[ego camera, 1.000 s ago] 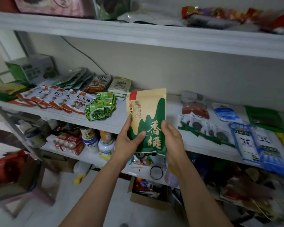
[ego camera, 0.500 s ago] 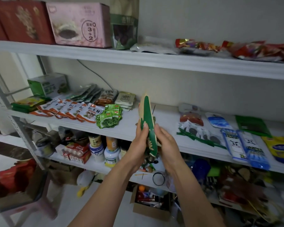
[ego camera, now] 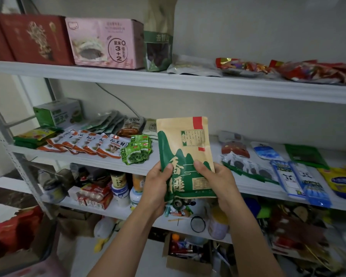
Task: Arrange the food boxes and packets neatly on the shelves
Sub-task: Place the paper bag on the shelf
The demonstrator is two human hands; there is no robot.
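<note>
I hold a tan and green stand-up pouch (ego camera: 185, 148) upright in front of the middle shelf (ego camera: 100, 159), its printed back side with a label facing me. My left hand (ego camera: 157, 185) grips its lower left edge with the thumb on the face. My right hand (ego camera: 218, 180) grips the lower right edge the same way. On the middle shelf lie a row of orange and white mushroom packets (ego camera: 88, 143), small green seaweed packets (ego camera: 137, 149), and blue and white packets (ego camera: 300, 180).
The top shelf (ego camera: 188, 82) carries red boxes (ego camera: 34, 40), a pink box (ego camera: 106, 44), a green window pouch (ego camera: 158, 49) and red wrapped packets (ego camera: 308, 70). A green box (ego camera: 58, 112) sits at the middle shelf's left end. Jars (ego camera: 118, 188) and clutter fill the lower shelf; an open carton (ego camera: 188, 254) stands on the floor.
I have turned the pouch round: front facing me a second ago, edge-on half a second ago, now its back faces me. The camera has tilted upward, showing more of the top shelf.
</note>
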